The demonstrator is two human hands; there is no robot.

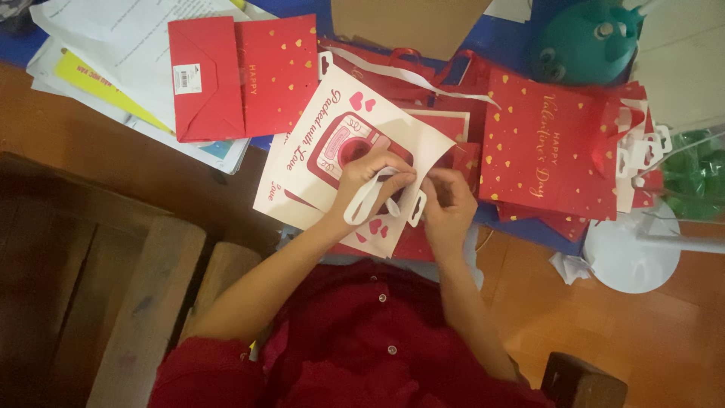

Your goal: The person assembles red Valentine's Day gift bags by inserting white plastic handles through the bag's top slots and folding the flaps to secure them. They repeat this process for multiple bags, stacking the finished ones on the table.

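A white paper gift bag (332, 143) with a pink camera picture and hearts lies flat in front of me. My left hand (370, 181) rests on it and pinches its white ribbon handle (366, 200). My right hand (449, 204) is close beside it, fingers curled at the bag's top edge near a white tag (417, 208). Whether the right fingers grip the tag or the ribbon is hidden.
A stack of red gift bags (551, 147) with gold hearts lies to the right. Two red flat bags (242, 75) lie on papers (113, 45) at the upper left. A teal round toy (585, 41) and a white lamp base (630, 253) stand at the right.
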